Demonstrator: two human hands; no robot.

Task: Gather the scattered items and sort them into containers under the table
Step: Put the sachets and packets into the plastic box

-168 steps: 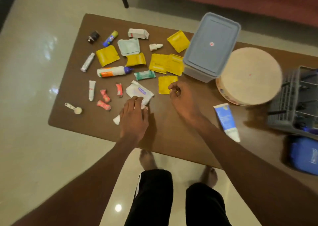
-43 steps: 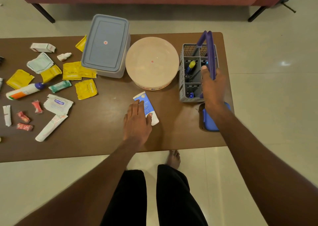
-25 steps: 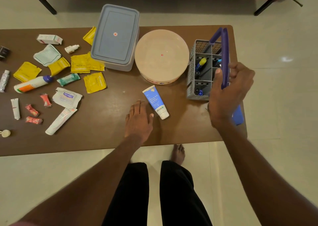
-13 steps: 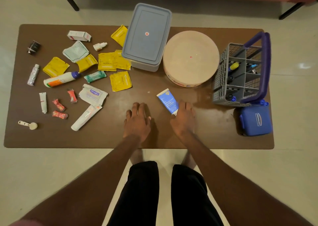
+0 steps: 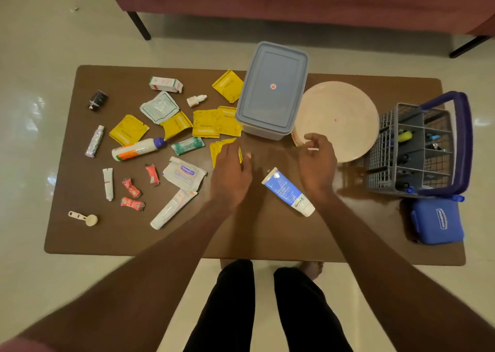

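Note:
My left hand point(image 5: 230, 174) lies over a yellow sachet point(image 5: 221, 148) in the middle of the brown table point(image 5: 267, 239). Its fingers cover the sachet and the thumb pinches its right edge. My right hand point(image 5: 316, 161) hovers with loosely curled fingers at the near rim of the round beige box point(image 5: 340, 116) and holds nothing. A blue and white tube point(image 5: 288, 192) lies between my hands. Several more yellow sachets point(image 5: 211, 122), tubes, a white bottle point(image 5: 136, 149) and small red packets point(image 5: 131, 188) lie scattered to the left.
A grey lidded box point(image 5: 273, 91) stands behind the sachets. At the right end stand a grey caddy with a purple handle point(image 5: 417, 148) and a blue pouch point(image 5: 439, 221). A small scoop point(image 5: 85, 217) lies near the front left corner. A sofa runs behind the table.
My right hand has let go of the caddy's handle and come back to the middle. Both hands have since moved forward, the left onto the yellow sachet, the right to the round box's rim.

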